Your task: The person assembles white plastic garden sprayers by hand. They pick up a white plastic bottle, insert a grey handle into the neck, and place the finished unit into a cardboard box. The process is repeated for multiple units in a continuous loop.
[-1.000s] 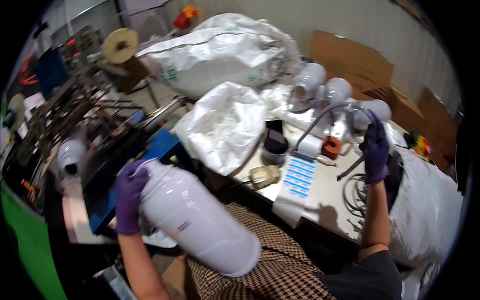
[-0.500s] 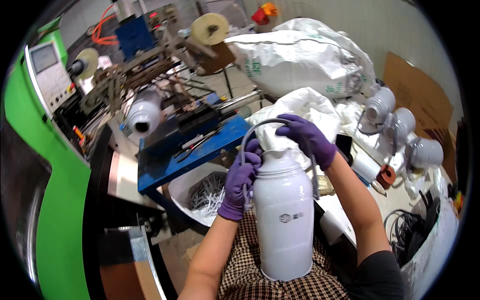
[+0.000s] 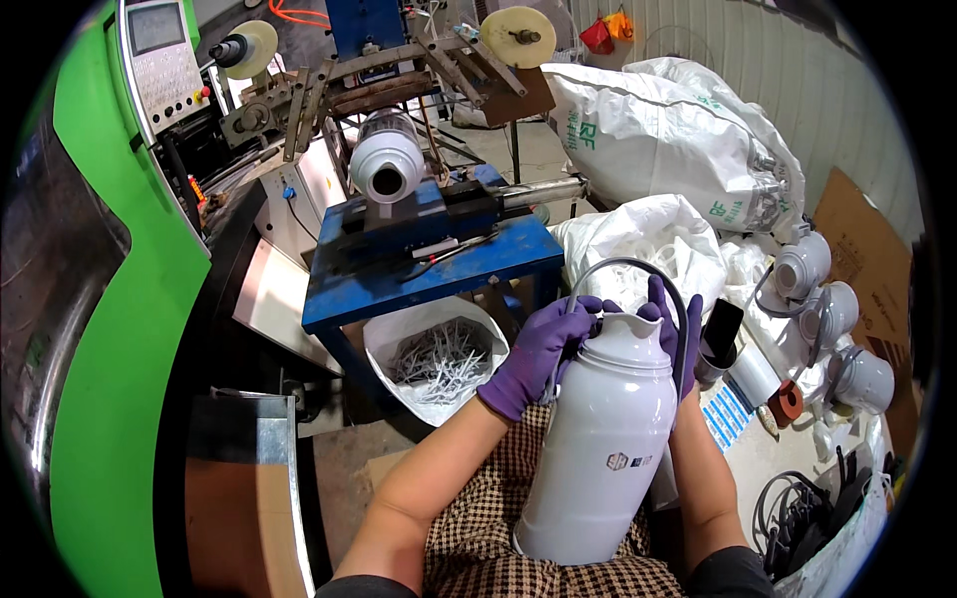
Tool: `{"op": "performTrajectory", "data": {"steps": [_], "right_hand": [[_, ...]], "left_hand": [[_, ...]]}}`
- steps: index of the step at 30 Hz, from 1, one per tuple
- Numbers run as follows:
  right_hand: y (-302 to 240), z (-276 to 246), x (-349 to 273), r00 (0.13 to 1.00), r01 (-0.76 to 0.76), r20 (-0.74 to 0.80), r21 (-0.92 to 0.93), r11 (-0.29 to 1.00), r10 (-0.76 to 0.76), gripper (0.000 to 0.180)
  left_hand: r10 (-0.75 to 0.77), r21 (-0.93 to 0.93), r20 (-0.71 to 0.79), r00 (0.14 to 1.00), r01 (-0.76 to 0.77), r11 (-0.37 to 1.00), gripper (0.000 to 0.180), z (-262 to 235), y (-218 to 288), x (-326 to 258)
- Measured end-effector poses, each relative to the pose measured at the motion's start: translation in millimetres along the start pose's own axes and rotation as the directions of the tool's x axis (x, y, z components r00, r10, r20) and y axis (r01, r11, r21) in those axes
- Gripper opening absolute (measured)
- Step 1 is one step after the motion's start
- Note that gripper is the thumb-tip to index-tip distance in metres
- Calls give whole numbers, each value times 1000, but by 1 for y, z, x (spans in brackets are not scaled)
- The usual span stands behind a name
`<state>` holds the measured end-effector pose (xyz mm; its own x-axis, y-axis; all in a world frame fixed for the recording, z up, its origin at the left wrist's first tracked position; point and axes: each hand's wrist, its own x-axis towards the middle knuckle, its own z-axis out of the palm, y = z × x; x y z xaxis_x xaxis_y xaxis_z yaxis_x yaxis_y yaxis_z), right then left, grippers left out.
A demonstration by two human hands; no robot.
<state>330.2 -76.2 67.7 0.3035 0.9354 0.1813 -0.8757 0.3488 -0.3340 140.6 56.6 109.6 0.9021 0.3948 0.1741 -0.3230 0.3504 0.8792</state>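
Glossy pale-grey cylindrical jug with spouted neck [image 3: 598, 448] leans slightly on brown-black checked cloth apron [image 3: 477, 508], between both hands. Left of the jug's neck: purple-gloved left hand [image 3: 535, 356], fingers curled on curved grey handle [image 3: 626, 262]. Right of the neck: purple-gloved right hand [image 3: 693, 344], fingers raised; grip cannot be told.

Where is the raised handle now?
In the head view, right of centre, the handle arches above the jug, its sides by the left hand and right hand.
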Motion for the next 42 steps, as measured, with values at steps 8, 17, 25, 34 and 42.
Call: {"op": "performTrajectory", "data": {"steps": [8, 17, 25, 34, 42], "right_hand": [[5, 10, -11, 955, -145, 274, 83, 986, 117, 104], [7, 60, -16, 893, -115, 390, -289, 950, 227, 122], [16, 18, -14, 973, 151, 162, 96, 984, -165, 68], [-1, 91, -28, 972, 207, 59, -666, 716, -226, 44], [-27, 78, -18, 897, 409, 320, -862, 301, -304, 32]], "left_hand": [[524, 612, 703, 480, -784, -103, 25, 44, 47, -24], [487, -89, -95, 868, -495, 864, 46, 31, -3, -15], [10, -369, 165, 986, 53, 928, 93, 10, 14, 16], [-79, -217, 34, 996, 84, 973, 77, -32, -4, 26], [-78, -317, 54, 995, 91, 944, 79, -9, -15, 34]]}}
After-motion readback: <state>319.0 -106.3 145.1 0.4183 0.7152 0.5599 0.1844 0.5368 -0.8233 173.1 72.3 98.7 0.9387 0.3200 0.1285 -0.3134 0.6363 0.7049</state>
